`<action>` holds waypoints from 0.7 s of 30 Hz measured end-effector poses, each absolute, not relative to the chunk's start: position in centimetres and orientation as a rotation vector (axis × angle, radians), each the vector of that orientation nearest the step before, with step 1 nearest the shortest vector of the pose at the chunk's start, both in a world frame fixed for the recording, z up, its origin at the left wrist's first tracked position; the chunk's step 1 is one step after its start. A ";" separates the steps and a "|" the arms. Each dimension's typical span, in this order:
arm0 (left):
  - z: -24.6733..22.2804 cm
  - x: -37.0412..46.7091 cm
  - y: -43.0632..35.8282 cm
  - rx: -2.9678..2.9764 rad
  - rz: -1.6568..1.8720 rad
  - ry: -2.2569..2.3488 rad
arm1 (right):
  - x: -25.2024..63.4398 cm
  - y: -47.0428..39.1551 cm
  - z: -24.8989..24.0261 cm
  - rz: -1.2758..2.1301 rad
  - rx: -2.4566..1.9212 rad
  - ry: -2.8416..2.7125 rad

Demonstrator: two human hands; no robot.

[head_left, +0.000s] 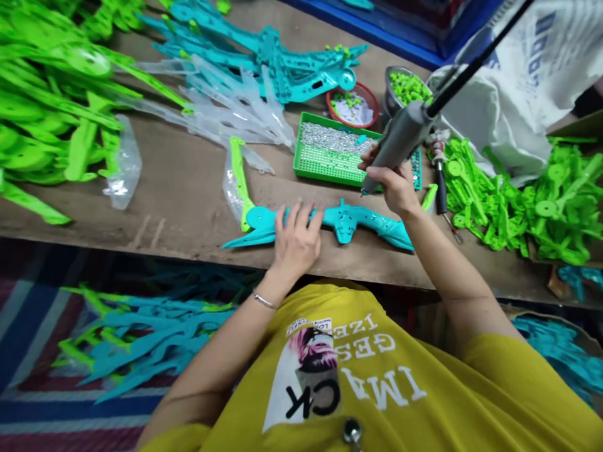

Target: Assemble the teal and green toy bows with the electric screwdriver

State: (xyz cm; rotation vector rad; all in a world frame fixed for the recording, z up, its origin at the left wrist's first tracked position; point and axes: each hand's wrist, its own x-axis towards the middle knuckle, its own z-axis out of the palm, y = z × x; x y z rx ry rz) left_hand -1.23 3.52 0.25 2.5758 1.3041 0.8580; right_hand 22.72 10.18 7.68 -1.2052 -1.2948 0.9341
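Note:
A long turquoise plastic part, shaped like a bow, lies across the table near its front edge. My left hand rests flat on its left half, fingers stretched out and slightly apart. A bright green arm piece with a clear plastic piece behind it meets the bow's left end. In my right hand is a grey electric screwdriver, its cord running up to the right. The tool's tip points down, above the table and apart from the bow. A green tray of small metal screws sits just behind the tool.
Green plastic parts pile up at the left and right. Turquoise parts and clear pieces lie behind. A red bowl, a metal bowl, a hand screwdriver and a white sack stand or lie nearby.

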 end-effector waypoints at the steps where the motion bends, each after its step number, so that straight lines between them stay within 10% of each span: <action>1: 0.3 -1.4 4.1 2.614 0.806 1.313 | 23.2 10.1 7.5 0.903 -1.233 -1.309; 21: 10.6 -2.6 11.0 3.305 0.319 0.809 | 30.5 -4.7 8.3 -0.532 -1.491 -1.988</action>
